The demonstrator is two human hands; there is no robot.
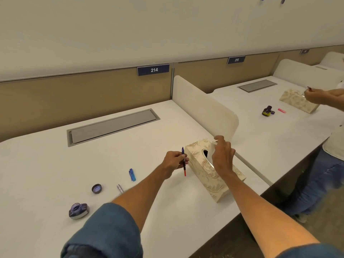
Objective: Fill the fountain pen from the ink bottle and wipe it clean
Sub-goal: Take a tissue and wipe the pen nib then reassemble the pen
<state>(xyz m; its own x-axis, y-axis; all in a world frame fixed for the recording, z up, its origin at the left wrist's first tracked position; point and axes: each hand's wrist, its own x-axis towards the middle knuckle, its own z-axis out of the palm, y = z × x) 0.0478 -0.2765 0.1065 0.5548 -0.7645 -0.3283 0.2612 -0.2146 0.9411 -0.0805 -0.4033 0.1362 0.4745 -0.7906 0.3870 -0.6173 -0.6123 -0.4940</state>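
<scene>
**Fountain pen**, slim, dark blue upper part, red lower end (184, 167): one. It is held roughly upright in the left hand (173, 162), fingers curled round its middle, just beside the tissue box. The upright hold probably keeps wet ink from dripping on the worktop (111, 155).

**Tissue box**, long, cream card with a gold leaf pattern (206, 179): one, set near the worktop's right edge, within easy reach for wiping.

**Tissue**, thin white sheet (211, 152): one, standing out of the box slot and pinched by the right hand (222, 155) between thumb and fingertips.

**Ink bottle**, squat glass, violet-blue ink, mouth open (78, 210): one, well apart to the left. Filling looks done.

**Bottle lid**, round and dark (97, 188): one, lying loose behind the bottle.

**Pen cap**, bright blue plastic (132, 175): one, lying flat.

**Silvery tube**, short (120, 189): one, perhaps a part of the pen; I cannot tell.

**Hands**: two, both occupied.
</scene>
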